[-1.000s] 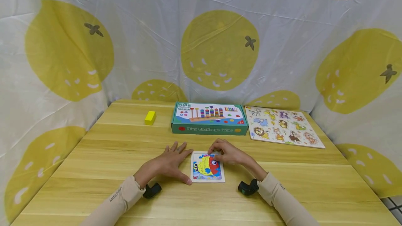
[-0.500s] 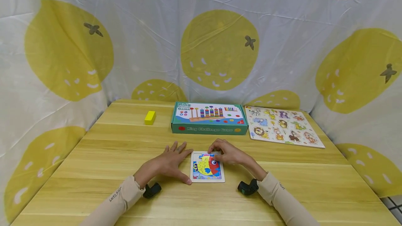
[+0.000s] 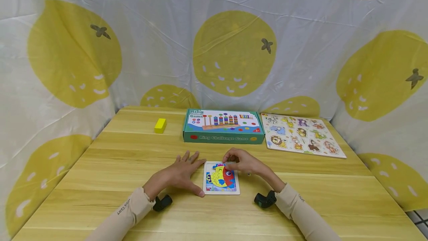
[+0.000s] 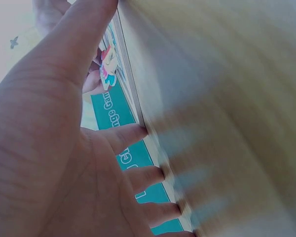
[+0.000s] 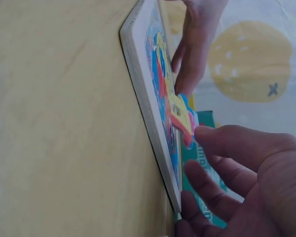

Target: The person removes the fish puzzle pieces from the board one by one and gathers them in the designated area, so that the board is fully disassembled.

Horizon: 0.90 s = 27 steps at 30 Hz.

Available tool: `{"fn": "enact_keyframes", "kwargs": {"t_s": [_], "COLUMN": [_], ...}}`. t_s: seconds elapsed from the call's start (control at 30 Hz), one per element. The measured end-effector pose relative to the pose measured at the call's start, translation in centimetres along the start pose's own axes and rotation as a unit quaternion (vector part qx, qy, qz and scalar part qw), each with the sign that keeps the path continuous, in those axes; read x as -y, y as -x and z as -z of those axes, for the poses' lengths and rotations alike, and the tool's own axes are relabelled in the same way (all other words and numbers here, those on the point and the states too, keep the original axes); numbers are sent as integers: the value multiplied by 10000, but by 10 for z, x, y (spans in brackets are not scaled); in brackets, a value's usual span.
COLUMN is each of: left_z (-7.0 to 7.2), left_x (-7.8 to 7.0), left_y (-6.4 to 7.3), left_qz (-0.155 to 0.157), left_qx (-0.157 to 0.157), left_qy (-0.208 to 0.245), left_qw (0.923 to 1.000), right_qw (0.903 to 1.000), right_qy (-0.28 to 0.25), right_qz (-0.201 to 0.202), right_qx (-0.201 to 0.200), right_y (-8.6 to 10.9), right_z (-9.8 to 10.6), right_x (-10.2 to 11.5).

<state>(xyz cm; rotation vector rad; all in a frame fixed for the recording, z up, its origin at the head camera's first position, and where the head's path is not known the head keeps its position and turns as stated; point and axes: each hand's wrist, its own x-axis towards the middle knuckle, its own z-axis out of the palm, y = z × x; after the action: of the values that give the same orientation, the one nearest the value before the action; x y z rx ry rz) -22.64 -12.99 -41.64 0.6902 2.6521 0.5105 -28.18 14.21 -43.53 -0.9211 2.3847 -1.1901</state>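
Observation:
A small square fish jigsaw puzzle (image 3: 222, 193) in a white frame lies on the table before me. My left hand (image 3: 180, 174) rests at its left side, fingers spread, with thumb and index finger touching the frame's edge. Over the upper right of the puzzle is my right hand (image 3: 245, 162), pinching a puzzle piece (image 5: 179, 112) printed in yellow, red, blue and pink. In the right wrist view that piece stands tilted above the puzzle's face, the thumb against its edge. The left wrist view also shows the piece (image 4: 108, 64) raised from the board; whether its lower edge touches cannot be told.
A green Ring Challenge Game box (image 3: 223, 138) lies behind the puzzle. To its right is an animal peg board (image 3: 305, 137), and to its left a yellow block (image 3: 160, 125). A lemon-print cloth (image 3: 234, 53) hangs around the table's back and sides.
My right thumb and fingers have shifted slightly, and the pinched piece now sits at a slightly different angle over the puzzle. The left hand and the frame have stayed in place.

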Motion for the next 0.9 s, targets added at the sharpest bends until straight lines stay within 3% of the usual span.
{"fn": "enact_keyframes", "kwargs": {"t_s": [0.37,0.67,0.9], "left_z": [-1,-1,-1], "left_x": [0,0,1], "left_y": [-1,0,0], "left_qz": [20,-15,-35], "left_qx": [-32,-47,-59], "left_qy": [-24,24,2], "left_qw": [10000,10000,10000], "right_qw": [9994,9999,9999], "right_qy": [-313,-67,-58], "right_qz": [-20,136,35], "right_qx": [122,76,82], "right_y": [-1,-2,-2], "right_z": [-1,-3,-4], "right_x": [0,0,0]}}
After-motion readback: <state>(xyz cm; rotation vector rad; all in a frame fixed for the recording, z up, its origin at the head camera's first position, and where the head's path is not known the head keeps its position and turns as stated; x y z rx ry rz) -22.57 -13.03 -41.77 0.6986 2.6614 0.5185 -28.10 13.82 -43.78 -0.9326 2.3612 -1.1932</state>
